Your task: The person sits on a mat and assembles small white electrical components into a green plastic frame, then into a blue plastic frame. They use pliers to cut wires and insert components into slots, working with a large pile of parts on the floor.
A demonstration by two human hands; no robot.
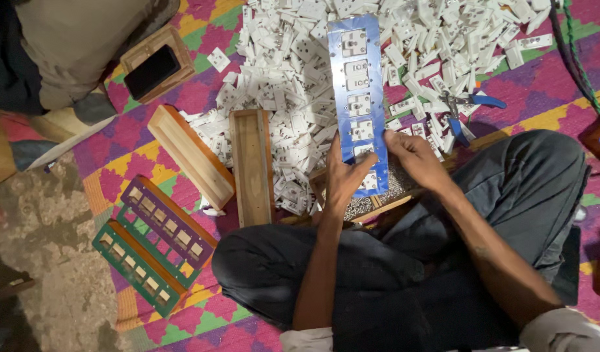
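Both hands — left hand (344,179), right hand (414,160) — closed around blue socket plate (358,98), fingers pinching its near end; probably light, stiff, slightly flexible — best gripped along edges.

The long panel (358,98) looked like glossy sheet under a smooth blue film, with white plastic sockets (354,42) set in it. The heap of switch parts (293,85) behind it was hard white plastic, faintly shiny. The two open trays (253,166) were bare wood, matt and smooth. The purple and green frames (158,242) looked painted wood. The mat (547,98) was woven and matt, the floor (46,221) rough concrete, and the trousers (508,189) dull dark cloth. The pliers (466,107) had metal jaws and blue plastic grips.
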